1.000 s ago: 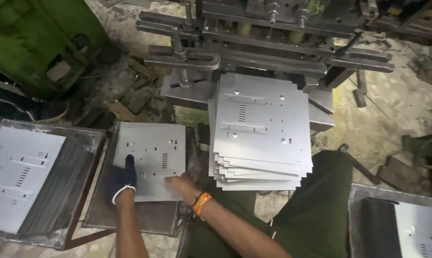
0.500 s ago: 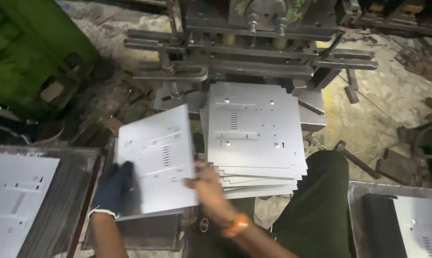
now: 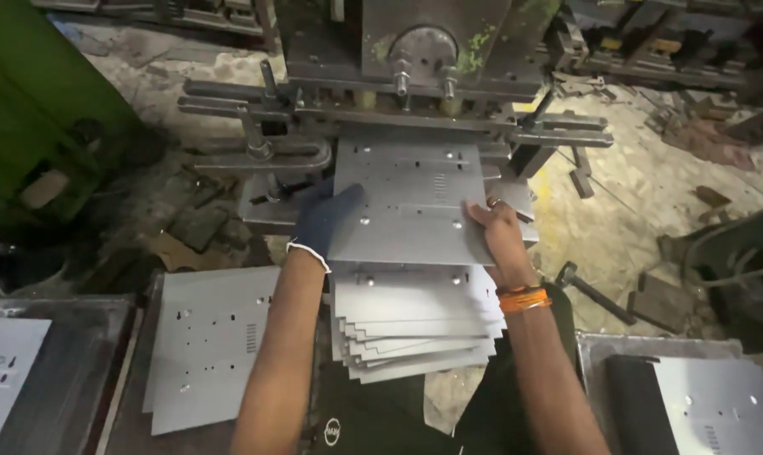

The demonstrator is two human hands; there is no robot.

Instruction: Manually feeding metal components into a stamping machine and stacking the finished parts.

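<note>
Hands at a press. We see the left hand (image 3: pixel 327 221), in a dark glove, clamped on the left edge of a grey metal sheet (image 3: pixel 407 206), and the bare right hand (image 3: pixel 495 232) clamped on its right edge. We find the sheet held flat at the mouth of the press (image 3: pixel 415 76), its far edge under the machine's bars. Just below it, on the person's lap, we note a stack of like sheets (image 3: pixel 415 324). Further sheets (image 3: pixel 209 345) lie to the left, and another sheet (image 3: pixel 723 413) lies at lower right.
</note>
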